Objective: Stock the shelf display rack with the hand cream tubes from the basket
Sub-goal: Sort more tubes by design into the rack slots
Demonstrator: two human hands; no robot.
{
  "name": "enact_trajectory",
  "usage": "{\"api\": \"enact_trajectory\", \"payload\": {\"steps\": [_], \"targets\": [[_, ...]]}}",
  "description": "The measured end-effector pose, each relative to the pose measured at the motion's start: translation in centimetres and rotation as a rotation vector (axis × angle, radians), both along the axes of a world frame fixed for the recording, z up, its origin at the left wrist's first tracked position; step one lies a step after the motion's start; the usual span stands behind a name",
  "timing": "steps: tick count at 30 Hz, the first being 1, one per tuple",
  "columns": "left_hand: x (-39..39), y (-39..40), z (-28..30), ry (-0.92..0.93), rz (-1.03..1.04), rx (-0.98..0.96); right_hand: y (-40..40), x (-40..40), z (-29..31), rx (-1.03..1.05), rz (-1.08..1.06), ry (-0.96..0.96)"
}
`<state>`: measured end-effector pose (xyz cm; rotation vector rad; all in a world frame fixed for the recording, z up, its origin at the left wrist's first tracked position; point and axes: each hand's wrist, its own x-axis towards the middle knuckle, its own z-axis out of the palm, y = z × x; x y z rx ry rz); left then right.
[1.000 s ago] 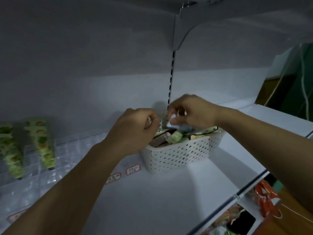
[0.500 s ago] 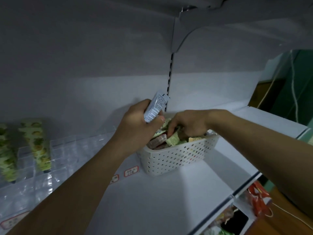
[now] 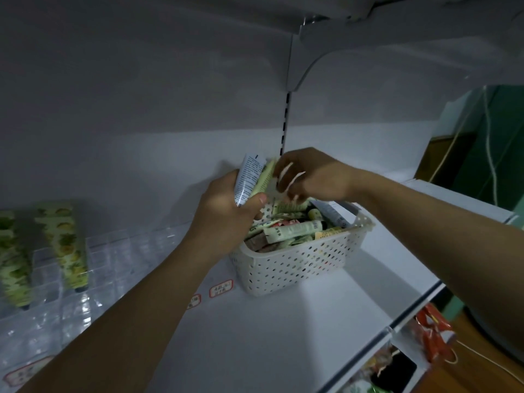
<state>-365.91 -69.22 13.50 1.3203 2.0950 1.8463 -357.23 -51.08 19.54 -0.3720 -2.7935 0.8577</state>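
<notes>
A white perforated basket (image 3: pixel 297 265) sat on the white shelf (image 3: pixel 255 336), heaped with hand cream tubes (image 3: pixel 295 229) lying crosswise in green, cream and brownish prints. I held two tubes upright above its left end: a white tube (image 3: pixel 248 177) with small printed text, and a pale green tube (image 3: pixel 265 177) just beside it, touching. Far left, two green-and-yellow patterned tubes (image 3: pixel 66 248) stood cap-down in the clear display rack (image 3: pixel 113 251), leaning slightly.

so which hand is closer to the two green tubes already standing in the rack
Left. The left hand holds tubes above the basket's rack-side end; the right hand is farther from the green tubes.
</notes>
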Motion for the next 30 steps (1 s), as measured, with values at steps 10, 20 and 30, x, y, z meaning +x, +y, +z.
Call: {"api": "enact_trajectory", "payload": {"steps": [10,20,30], "targets": [[-0.4,-0.2,0.2,-0.093,-0.001,0.036,1.9,-1.8,-5.4,0.727,-0.149,-0.188],[-0.8,-0.2,0.4,0.001,0.089,0.054,-2.1,0.0,0.4,-0.403,0.088,0.319],[-0.7,-1.1,1.6,-0.129,-0.009,0.053,-0.6,0.2,-2.6,0.354,0.146,-0.460]]}}
